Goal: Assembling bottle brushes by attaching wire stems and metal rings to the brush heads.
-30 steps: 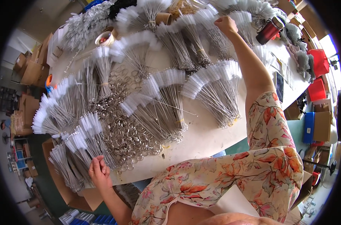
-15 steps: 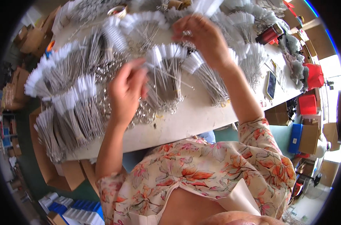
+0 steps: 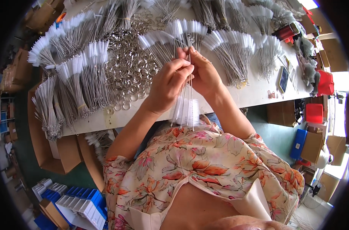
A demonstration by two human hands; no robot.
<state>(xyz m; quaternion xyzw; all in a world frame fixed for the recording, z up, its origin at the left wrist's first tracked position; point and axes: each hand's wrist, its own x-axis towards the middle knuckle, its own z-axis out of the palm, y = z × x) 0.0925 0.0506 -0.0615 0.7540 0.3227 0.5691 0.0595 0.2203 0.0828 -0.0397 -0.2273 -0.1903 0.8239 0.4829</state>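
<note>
Both hands meet above the table's front edge. My left hand point(image 3: 168, 85) is closed, its fingertips pinching several thin wire brushes point(image 3: 188, 109) by their stems. Their white bristle heads hang toward my body. My right hand point(image 3: 207, 74) is closed on the stem ends from the other side, next to a small metal loop or ring; its exact shape is too small to tell. Just beyond the hands a bundle of the same brushes point(image 3: 188, 30) lies fanned out. To the left is a large heap of shiny metal rings point(image 3: 127, 71).
More brush bundles point(image 3: 74, 74) cover the table's left side, and others point(image 3: 232, 50) lie to the right. A phone point(image 3: 283, 79) and a dark red cylinder point(image 3: 285, 32) lie at the right. Below the left edge stand an open cardboard box point(image 3: 61, 155) and blue and white bins point(image 3: 80, 205).
My right hand has come back from the far side of the table and joined my left. Several brushes are now held between them. The view has shifted too.
</note>
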